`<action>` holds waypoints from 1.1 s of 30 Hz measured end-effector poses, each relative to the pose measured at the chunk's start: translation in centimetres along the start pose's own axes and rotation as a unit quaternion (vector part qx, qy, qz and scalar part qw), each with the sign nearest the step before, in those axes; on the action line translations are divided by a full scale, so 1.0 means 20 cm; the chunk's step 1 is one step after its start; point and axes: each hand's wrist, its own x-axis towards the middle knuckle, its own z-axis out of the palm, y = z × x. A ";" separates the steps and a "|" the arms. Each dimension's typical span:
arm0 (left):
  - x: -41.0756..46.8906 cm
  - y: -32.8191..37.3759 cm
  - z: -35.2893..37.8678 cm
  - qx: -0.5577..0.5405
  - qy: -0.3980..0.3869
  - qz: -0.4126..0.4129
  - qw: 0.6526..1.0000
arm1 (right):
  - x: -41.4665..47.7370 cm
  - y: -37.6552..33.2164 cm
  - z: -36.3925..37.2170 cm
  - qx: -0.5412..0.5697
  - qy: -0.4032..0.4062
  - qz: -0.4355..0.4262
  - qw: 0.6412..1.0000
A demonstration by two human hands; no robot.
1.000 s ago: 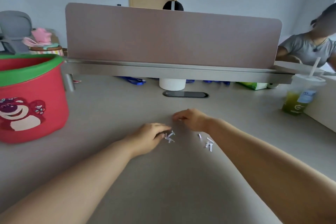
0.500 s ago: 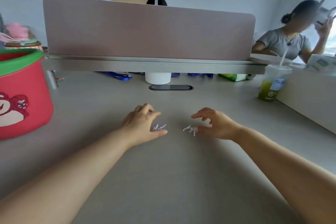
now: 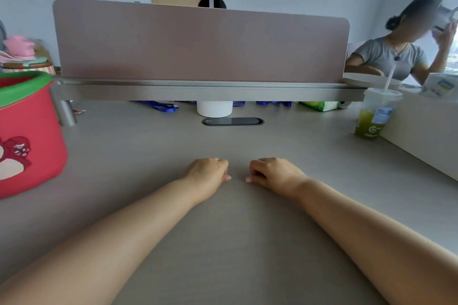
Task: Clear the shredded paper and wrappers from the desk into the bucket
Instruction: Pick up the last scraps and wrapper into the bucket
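My left grip (image 3: 207, 173) and right grip (image 3: 275, 174) curl closed, contents hidden; shredded paper is featherlight and flimsy, so I'd pinch whole clumps.

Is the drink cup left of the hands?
No, the drink cup stands on the desk at the right; the bucket is left.

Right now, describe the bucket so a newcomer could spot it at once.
Find the long pink divider panel across the back of the desk and follow it to its left end. The bucket stands on the desk just in front of that end. No neighbour shares its red wall, green rim and cartoon bear.
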 end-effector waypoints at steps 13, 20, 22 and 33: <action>-0.11 -0.20 -0.12 -0.083 0.072 -0.065 0.992 | 0.11 -0.12 -0.04 0.209 0.101 0.083 0.969; -0.39 -0.48 -0.53 -0.035 0.205 -0.125 0.970 | 0.48 -0.71 -0.31 0.305 0.183 -0.053 0.933; -0.50 -0.59 -0.68 -0.003 0.266 -0.145 0.953 | 0.58 -0.93 -0.41 0.324 0.203 -0.097 0.919; -0.84 -1.26 -1.01 -0.021 0.261 -0.307 0.915 | 1.09 -1.75 -0.55 0.342 0.199 -0.162 0.904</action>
